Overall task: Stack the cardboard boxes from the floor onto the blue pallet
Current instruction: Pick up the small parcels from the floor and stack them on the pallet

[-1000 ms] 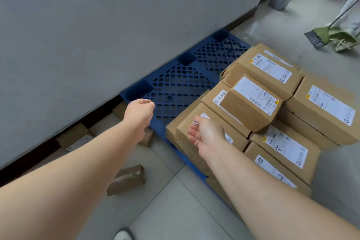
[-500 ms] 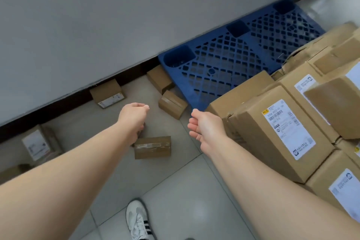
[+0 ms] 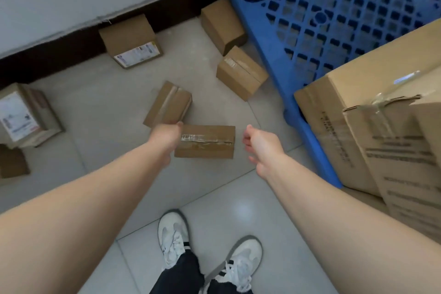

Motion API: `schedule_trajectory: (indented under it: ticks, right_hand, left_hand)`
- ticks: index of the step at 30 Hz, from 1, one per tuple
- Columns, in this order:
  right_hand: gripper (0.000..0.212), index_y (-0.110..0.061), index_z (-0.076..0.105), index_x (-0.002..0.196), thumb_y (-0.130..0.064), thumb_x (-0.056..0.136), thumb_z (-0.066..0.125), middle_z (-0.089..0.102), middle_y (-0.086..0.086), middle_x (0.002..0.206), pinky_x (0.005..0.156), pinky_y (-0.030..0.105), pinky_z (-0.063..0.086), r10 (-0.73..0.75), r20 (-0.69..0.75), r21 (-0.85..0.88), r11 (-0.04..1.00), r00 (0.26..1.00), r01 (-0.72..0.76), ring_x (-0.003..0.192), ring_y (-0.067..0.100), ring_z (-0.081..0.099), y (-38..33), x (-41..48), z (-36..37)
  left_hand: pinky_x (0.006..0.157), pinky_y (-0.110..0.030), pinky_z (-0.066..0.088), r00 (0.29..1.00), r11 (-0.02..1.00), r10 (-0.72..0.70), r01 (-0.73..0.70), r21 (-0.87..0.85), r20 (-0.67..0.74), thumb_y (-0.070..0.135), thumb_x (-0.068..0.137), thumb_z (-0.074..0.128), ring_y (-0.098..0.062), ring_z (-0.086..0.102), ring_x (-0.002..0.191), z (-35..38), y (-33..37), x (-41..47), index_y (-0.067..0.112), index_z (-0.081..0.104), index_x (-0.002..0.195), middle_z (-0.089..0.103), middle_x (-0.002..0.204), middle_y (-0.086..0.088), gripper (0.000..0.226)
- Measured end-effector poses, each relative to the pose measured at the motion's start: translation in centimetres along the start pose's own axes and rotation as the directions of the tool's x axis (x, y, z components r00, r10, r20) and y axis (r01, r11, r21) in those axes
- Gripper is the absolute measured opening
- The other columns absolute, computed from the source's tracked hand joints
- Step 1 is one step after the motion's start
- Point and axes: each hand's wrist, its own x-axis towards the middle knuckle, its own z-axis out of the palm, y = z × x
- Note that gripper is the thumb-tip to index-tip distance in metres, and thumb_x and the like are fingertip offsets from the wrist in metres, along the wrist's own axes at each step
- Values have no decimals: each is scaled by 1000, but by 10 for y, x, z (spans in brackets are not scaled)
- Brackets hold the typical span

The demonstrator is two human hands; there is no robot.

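A person bends over a tiled floor (image 3: 107, 107), both bare arms reaching down to a small brown cardboard box with a taped seam (image 3: 207, 142), lying by their feet. The left hand (image 3: 164, 137) sits against its left end, fingers hidden so a grip cannot be told; the right hand (image 3: 259, 147) hangs just clear of the right end, fingers loosely curled and empty, seemingly ready to clamp from both sides. The blue plastic lattice pallet (image 3: 317, 16), bearing large cardboard cartons (image 3: 353, 93), lies close on the right.
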Motion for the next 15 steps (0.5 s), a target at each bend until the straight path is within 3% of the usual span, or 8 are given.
schedule_trajectory:
  ticks: [1,3,6,8,12,15]
  right_hand:
    - [36,-6,62,115,-34,97,51,60,7,108,76,31,39,1,1,-14,1000,1000,-1,97,22,53,5,12,5]
    - [39,-7,61,117,-38,96,50,56,6,107,82,33,40,1,-2,-36,999,1000,-1,97,22,51,12,38,15]
    - [29,-13,52,108,-40,100,44,48,3,105,84,32,38,17,30,-59,998,999,-15,96,20,45,21,72,27]
    - [27,-17,48,115,-38,102,40,45,1,106,82,30,35,36,35,-41,999,999,-35,98,17,44,25,87,33]
    - [48,-14,46,135,-45,100,40,52,1,133,98,34,37,65,62,-13,998,996,-64,122,21,48,35,99,41]
    - [39,-17,57,117,-48,97,45,60,3,114,97,43,48,49,37,38,998,998,-50,103,22,57,36,90,36]
  left_hand:
    - [98,-34,42,1000,1000,-9,9,24,-14,28,99,46,-28,51,115,4,-6,11,11,50,132,53,127,-10,37]
    - [100,-35,39,999,998,-15,17,56,-36,29,100,43,-29,46,123,12,-17,34,10,47,136,50,135,-10,40]
    - [95,-30,36,999,999,-31,31,32,-19,28,100,43,-25,44,124,24,-37,67,12,42,139,47,138,-7,42]
    - [92,-29,33,999,999,-51,51,3,6,30,100,43,-23,44,125,31,-47,80,14,39,141,46,140,-4,45]
    - [90,-32,42,994,992,-104,105,-72,26,33,100,43,-23,52,111,37,-55,90,13,46,137,53,133,-5,42]
    - [94,-38,44,991,987,-130,131,-92,15,43,97,46,-24,51,109,36,-49,77,15,45,135,52,125,-2,47]
